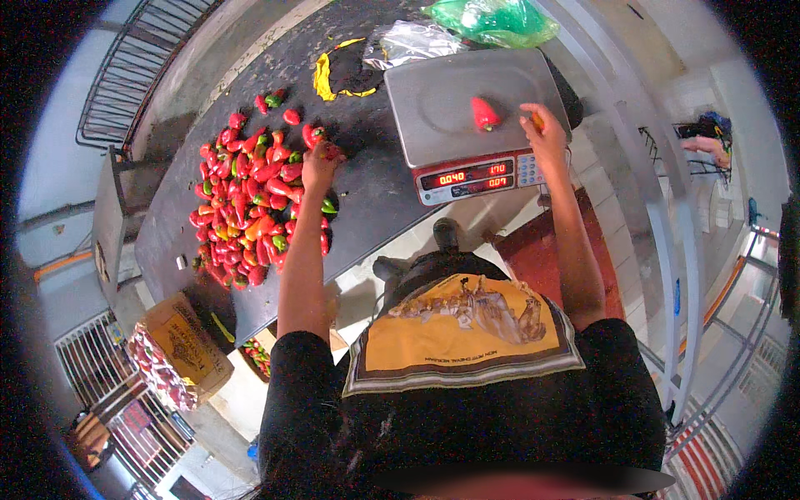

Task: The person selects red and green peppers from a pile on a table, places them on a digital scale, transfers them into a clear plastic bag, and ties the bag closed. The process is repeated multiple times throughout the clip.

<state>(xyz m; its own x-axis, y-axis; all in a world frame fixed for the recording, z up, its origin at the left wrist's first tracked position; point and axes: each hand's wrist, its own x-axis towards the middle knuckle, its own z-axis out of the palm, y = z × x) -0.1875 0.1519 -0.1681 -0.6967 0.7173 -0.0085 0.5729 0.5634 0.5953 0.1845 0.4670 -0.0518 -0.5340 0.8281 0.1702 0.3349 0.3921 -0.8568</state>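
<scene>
My left hand [320,169] is closed at the right edge of a large heap of red peppers [242,192], some with green or orange patches. A red pepper [313,135] shows at its fingertips. One red pepper [483,114] lies alone on the grey metal plate [433,92] of a digital scale with a lit red display [467,177]. Over the right side of that plate, my right hand [545,137] has its fingers curled. A small orange-yellow thing [537,122] shows between them, too small to name for sure.
The heap and scale stand on a dark table [367,208]. Behind the scale are a clear plastic bag [412,43] and a green plastic bag [496,21]; a yellow-and-black bag [323,77] lies left of them. A cardboard box [187,350] stands at the lower left, beyond the table's edge.
</scene>
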